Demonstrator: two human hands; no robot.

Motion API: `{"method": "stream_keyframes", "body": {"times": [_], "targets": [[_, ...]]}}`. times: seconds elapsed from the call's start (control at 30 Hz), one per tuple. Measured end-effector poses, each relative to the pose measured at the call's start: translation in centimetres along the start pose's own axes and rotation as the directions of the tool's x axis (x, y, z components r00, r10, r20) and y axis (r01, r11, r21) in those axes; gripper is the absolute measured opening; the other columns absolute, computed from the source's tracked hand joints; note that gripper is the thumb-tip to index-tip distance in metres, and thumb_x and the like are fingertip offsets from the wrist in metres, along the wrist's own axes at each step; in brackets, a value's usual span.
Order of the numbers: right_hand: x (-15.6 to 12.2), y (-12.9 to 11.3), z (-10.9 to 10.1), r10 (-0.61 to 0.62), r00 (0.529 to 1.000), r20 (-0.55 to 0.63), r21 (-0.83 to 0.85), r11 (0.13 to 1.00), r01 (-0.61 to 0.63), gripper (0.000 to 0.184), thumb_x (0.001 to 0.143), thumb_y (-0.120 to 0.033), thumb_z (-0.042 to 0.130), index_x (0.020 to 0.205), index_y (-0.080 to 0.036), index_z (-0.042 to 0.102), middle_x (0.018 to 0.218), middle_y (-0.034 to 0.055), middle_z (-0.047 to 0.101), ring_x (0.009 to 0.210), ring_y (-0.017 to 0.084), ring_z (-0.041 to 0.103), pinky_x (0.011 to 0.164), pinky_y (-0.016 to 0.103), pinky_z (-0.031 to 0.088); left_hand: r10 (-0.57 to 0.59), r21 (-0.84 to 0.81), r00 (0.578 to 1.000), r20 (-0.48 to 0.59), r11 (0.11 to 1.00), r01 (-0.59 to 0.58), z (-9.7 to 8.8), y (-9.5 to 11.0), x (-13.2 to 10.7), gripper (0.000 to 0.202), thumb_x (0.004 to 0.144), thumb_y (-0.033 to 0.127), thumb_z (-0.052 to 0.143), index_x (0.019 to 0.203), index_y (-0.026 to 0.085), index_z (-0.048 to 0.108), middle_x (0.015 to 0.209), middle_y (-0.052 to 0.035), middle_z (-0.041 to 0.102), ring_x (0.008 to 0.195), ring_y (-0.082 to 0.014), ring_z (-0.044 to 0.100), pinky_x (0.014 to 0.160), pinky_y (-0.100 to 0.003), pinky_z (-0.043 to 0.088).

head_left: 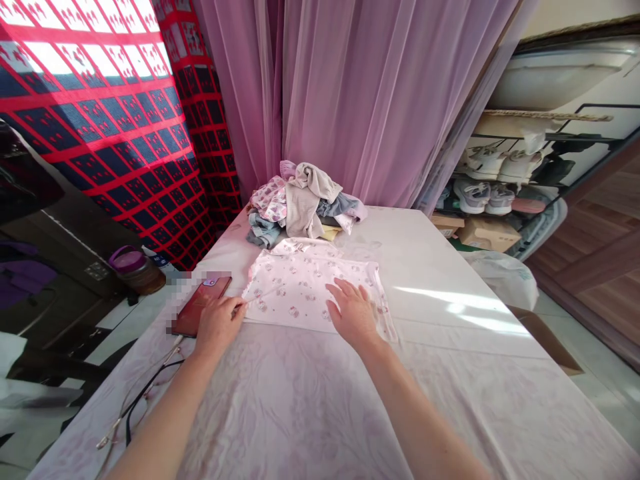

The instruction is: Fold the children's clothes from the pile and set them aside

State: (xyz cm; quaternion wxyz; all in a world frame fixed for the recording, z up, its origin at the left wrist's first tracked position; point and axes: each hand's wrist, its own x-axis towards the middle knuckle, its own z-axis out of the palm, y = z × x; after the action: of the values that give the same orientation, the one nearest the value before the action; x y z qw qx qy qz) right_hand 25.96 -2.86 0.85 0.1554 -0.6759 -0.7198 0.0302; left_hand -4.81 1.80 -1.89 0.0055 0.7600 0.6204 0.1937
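Note:
A pale pink shirt (285, 283) with a small printed pattern lies spread out on the table, its neckline end towards the clothes pile. At its left edge, near the lower corner, my left hand (220, 323) is closed in a pinch on the fabric. My right hand (353, 310) rests over the right half of the shirt, palm down with the fingers spread. Just beyond the shirt sits a heap of crumpled clothes (305, 203) in grey, pink, blue and yellow. A phone in a reddish-brown case (200, 307) lies right beside my left hand.
Cables (131, 393) trail over the left part of the cloth-covered table (300, 407). A purple-lidded jar (135, 267) stands off its left side. Purple curtains (350, 100) hang behind. To the right are a shoe rack (530, 140), cardboard boxes (487, 233) and a plastic bag (505, 280).

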Motion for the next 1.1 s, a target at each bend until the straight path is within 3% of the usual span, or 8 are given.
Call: {"method": "stream_keyframes", "body": {"times": [0.13, 0.27, 0.43, 0.57, 0.83, 0.93, 1.03, 1.1], "targets": [[4.8, -4.0, 1.0, -0.107, 0.992, 0.065, 0.119, 0.988, 0.099, 0.038, 0.096, -0.024, 0.044, 0.13, -0.024, 0.061, 0.14, 0.0085, 0.056, 0.129, 0.022, 0.048, 0.11, 0.041, 0.031, -0.041, 0.011, 0.997, -0.063, 0.999, 0.042, 0.7, 0.1, -0.5, 0.031, 0.087, 0.043, 0.048, 0.089, 0.021, 0.069, 0.098, -0.0075, 0.071, 0.099, -0.0282, 0.062, 0.083, -0.04, 0.048], [8.2, -5.7, 3.4, -0.145, 0.976, 0.163, 0.15, 0.981, 0.12, 0.032, 0.096, -0.032, 0.049, 0.122, -0.023, 0.065, 0.142, 0.0104, 0.052, 0.134, 0.026, 0.042, 0.111, 0.048, 0.027, -0.01, 0.027, 0.992, -0.123, 1.0, 0.014, 1.4, -0.4, -0.9, 0.028, 0.087, 0.043, 0.049, 0.086, 0.021, 0.066, 0.104, -0.0089, 0.069, 0.1, -0.0284, 0.061, 0.083, -0.04, 0.049], [8.7, -5.2, 5.6, -0.131, 0.988, 0.084, 0.242, 0.964, 0.107, 0.014, 0.091, -0.025, 0.056, 0.089, -0.021, 0.069, 0.135, 0.0081, 0.058, 0.131, 0.023, 0.045, 0.111, 0.045, 0.026, 0.03, 0.002, 0.981, -0.19, 1.0, -0.03, 2.0, -0.9, -1.4, 0.025, 0.089, 0.038, 0.046, 0.078, 0.021, 0.059, 0.109, -0.0108, 0.068, 0.102, -0.0284, 0.061, 0.083, -0.041, 0.049], [8.0, -4.7, 6.4, -0.134, 0.99, -0.032, 0.302, 0.943, 0.137, 0.012, 0.09, -0.025, 0.057, 0.084, -0.022, 0.067, 0.129, 0.0082, 0.062, 0.127, 0.024, 0.048, 0.11, 0.046, 0.027, 0.038, -0.006, 0.975, -0.219, 0.999, -0.04, 2.0, -0.7, -1.9, 0.021, 0.09, 0.036, 0.046, 0.08, 0.021, 0.056, 0.11, -0.0118, 0.066, 0.101, -0.0286, 0.061, 0.086, -0.043, 0.048], [7.8, -4.3, 5.9, -0.092, 0.989, -0.115, 0.414, 0.901, 0.132, 0.021, 0.091, -0.017, 0.048, 0.096, -0.022, 0.068, 0.119, 0.0079, 0.069, 0.116, 0.022, 0.059, 0.107, 0.046, 0.034, 0.043, -0.01, 0.968, -0.247, 0.999, -0.047, 1.8, -0.5, -2.4, 0.014, 0.091, 0.03, 0.045, 0.083, 0.022, 0.052, 0.111, -0.0114, 0.065, 0.101, -0.0264, 0.061, 0.088, -0.042, 0.048], [6.8, -5.4, 5.0, -0.237, 0.966, -0.099, 0.38, 0.888, 0.257, 0.026, 0.094, -0.02, 0.046, 0.108, -0.023, 0.068, 0.131, 0.0071, 0.064, 0.124, 0.022, 0.054, 0.111, 0.047, 0.031, 0.036, 0.011, 0.967, -0.254, 0.999, -0.035, 2.0, -0.6, -2.2, 0.016, 0.09, 0.031, 0.045, 0.08, 0.022, 0.052, 0.108, -0.0119, 0.066, 0.1, -0.0272, 0.061, 0.089, -0.042, 0.048], [4.9, -7.2, 4.7, -0.483, 0.876, 0.004, 0.332, 0.827, 0.455, 0.035, 0.098, -0.032, 0.045, 0.13, -0.025, 0.059, 0.145, 0.0054, 0.052, 0.138, 0.022, 0.041, 0.117, 0.048, 0.024, 0.017, 0.025, 0.965, -0.26, 1.0, -0.011, 2.1, -0.6, -1.9, 0.018, 0.089, 0.034, 0.046, 0.077, 0.022, 0.052, 0.106, -0.013, 0.066, 0.1, -0.0284, 0.062, 0.088, -0.043, 0.049], [3.9, -8.2, 4.9, -0.53, 0.842, 0.097, 0.298, 0.823, 0.484, 0.043, 0.099, -0.04, 0.044, 0.139, -0.024, 0.052, 0.15, 0.0061, 0.046, 0.142, 0.023, 0.035, 0.119, 0.051, 0.019, 0.007, 0.026, 0.962, -0.271, 1.0, 0.0, 2.2, -0.6, -1.7, 0.016, 0.087, 0.032, 0.046, 0.075, 0.022, 0.051, 0.105, -0.013, 0.066, 0.1, -0.0287, 0.062, 0.088, -0.044, 0.049]]}}
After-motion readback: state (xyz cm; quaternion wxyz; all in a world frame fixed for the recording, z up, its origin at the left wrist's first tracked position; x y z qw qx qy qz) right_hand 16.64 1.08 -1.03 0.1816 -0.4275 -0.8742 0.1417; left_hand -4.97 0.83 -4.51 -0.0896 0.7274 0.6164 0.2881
